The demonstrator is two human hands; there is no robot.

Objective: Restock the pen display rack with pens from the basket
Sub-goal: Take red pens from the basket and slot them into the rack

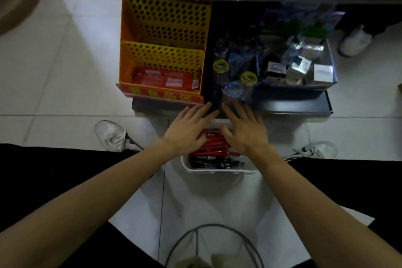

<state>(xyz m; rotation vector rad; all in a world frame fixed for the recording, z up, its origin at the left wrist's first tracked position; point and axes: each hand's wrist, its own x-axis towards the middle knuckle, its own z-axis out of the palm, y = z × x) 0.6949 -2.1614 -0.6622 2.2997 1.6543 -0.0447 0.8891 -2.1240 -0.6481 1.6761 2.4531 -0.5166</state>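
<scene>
Both hands, left hand (188,129) and right hand (245,129), spread open and empty above the basket (217,171); red pens (214,147) lie sideways just under the fingers, equally near both.

We're down on a shop floor here: pale tiled floor (65,85), a yellow perforated display rack (165,28) with a red sign strip (159,94) in yellow lettering, boxed red goods (165,79), and packaged stock (298,61) crowding the neighbouring shelf.
</scene>
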